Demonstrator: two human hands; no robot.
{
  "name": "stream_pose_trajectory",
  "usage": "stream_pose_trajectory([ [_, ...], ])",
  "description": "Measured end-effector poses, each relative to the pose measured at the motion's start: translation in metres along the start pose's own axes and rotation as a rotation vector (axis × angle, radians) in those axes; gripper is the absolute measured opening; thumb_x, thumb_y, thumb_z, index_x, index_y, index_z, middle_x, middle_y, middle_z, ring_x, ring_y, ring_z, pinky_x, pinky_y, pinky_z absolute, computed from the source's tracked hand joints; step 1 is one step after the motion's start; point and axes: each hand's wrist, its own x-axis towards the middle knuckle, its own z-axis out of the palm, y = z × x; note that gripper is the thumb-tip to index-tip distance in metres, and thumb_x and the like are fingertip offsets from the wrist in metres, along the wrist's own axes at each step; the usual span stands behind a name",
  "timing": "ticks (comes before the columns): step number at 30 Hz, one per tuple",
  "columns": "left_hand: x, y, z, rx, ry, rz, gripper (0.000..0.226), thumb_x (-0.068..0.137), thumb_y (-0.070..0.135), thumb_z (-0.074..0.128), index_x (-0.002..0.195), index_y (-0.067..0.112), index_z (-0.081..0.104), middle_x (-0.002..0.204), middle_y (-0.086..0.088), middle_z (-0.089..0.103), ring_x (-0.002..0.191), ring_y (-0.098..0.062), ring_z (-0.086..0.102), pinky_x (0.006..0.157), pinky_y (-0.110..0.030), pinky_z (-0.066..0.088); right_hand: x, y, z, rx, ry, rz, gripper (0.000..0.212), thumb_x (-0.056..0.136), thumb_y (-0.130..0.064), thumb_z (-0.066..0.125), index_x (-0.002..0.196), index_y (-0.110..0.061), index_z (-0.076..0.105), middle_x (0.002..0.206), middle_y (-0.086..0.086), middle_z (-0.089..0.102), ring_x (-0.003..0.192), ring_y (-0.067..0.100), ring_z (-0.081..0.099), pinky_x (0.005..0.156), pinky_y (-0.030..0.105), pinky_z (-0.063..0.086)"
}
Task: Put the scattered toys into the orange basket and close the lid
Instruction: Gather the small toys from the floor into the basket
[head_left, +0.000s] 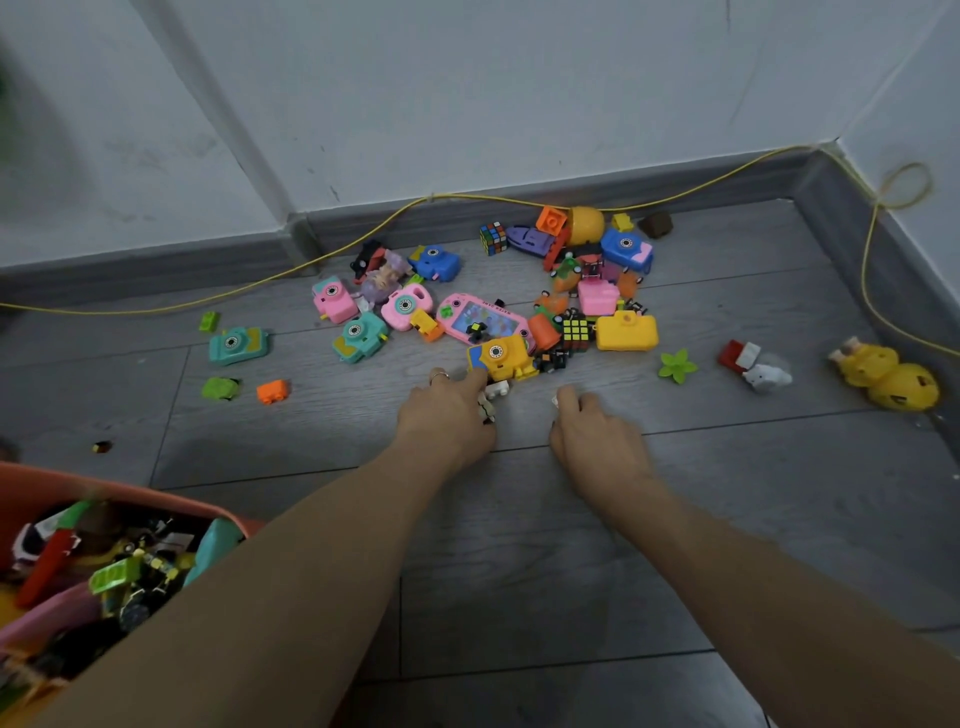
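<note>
Both arms extend over the grey plank floor toward the toy pile; the left hand lies knuckles up with fingers curled around a small pale toy at its inner edge, its fingertips reaching the yellow toy camera and a small white brick; a ring sits on one finger. The right hand rests just beside it, fingers curled, with a small pale piece showing at the fingertips; whether it is actually grasped cannot be told.

The orange basket stands at the lower left, lid off, already part-filled with mixed toys. The scattered toys remain on the floor near the wall: pink handheld game, teal camera, blue camera, puzzle cube, yellow case, green flower piece, orange brick; a yellow duck toy lies well apart at the right. A yellow cord runs along the skirting.
</note>
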Motion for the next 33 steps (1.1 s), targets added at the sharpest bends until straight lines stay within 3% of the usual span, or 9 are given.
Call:
stream_pose_trajectory([
  [6,0.004,-0.006,-0.016,-0.244,0.244,0.011,0.037,0.085,0.032,0.059,0.113,0.028,0.036,0.095,-0.008,0.058,0.082,-0.03,0.058,0.058,-0.036,0.043,0.0,0.009,0.002,0.074,0.028,0.035,0.025,0.101,-0.022,0.037,0.123,-0.009,0.042,0.109,0.012,0.061,0.084,0.038,0.064,0.057,0.035,0.032],
  [10,0.01,0.001,-0.027,-0.167,0.304,0.055,0.054,0.087,0.029,0.061,0.132,0.027,0.032,0.084,-0.005,0.057,0.073,-0.026,0.057,0.054,-0.034,0.044,-0.002,0.011,0.003,0.163,0.068,0.05,0.034,0.099,-0.024,0.041,0.131,-0.013,0.036,0.104,0.011,0.062,0.077,0.035,0.063,0.054,0.035,0.037],
  [14,0.022,0.013,-0.029,0.076,0.174,0.133,0.062,0.091,0.043,0.058,0.144,0.033,0.028,0.111,-0.009,0.058,0.098,-0.031,0.059,0.063,-0.037,0.046,-0.005,0.012,0.0,0.115,0.042,-0.044,0.043,0.102,-0.035,0.036,0.144,-0.027,0.03,0.114,0.011,0.048,0.081,0.033,0.061,0.057,0.036,0.043],
  [18,0.031,0.022,-0.024,0.191,0.135,0.138,0.057,0.093,0.04,0.056,0.143,0.033,0.029,0.129,-0.013,0.048,0.108,-0.035,0.058,0.065,-0.037,0.043,-0.003,0.011,0.002,0.061,0.043,-0.097,0.034,0.1,-0.046,0.037,0.127,-0.025,0.039,0.118,0.012,0.038,0.086,0.032,0.059,0.058,0.035,0.045],
  [22,0.037,0.028,-0.013,0.162,0.072,0.094,0.067,0.092,0.04,0.06,0.147,0.035,0.022,0.143,-0.018,0.035,0.113,-0.039,0.056,0.069,-0.04,0.045,-0.001,0.008,0.007,-0.043,0.072,-0.17,0.026,0.102,-0.039,0.04,0.117,-0.018,0.044,0.119,0.014,0.04,0.084,0.033,0.06,0.053,0.035,0.038],
  [24,0.04,0.029,-0.01,0.137,0.045,0.087,0.073,0.09,0.043,0.063,0.148,0.037,0.019,0.149,-0.019,0.029,0.116,-0.039,0.055,0.076,-0.042,0.05,-0.003,0.01,0.011,-0.102,0.139,-0.232,0.02,0.099,-0.033,0.047,0.104,-0.014,0.05,0.107,0.014,0.048,0.075,0.031,0.061,0.047,0.033,0.033],
  [28,0.041,0.029,-0.009,0.118,0.053,0.102,0.073,0.09,0.036,0.064,0.148,0.037,0.021,0.145,-0.019,0.035,0.113,-0.039,0.056,0.077,-0.043,0.051,-0.006,0.015,0.015,-0.115,0.299,-0.276,0.015,0.091,-0.023,0.047,0.081,-0.013,0.052,0.081,0.01,0.052,0.057,0.026,0.056,0.044,0.03,0.022],
  [33,0.037,0.031,-0.011,0.118,0.097,0.169,0.072,0.087,0.031,0.066,0.147,0.037,0.026,0.126,-0.015,0.05,0.108,-0.035,0.058,0.076,-0.04,0.049,-0.011,0.018,0.013,-0.047,0.263,-0.281,0.024,0.078,-0.01,0.069,0.082,-0.014,0.046,0.08,0.008,0.045,0.056,0.023,0.051,0.039,0.028,0.022],
])
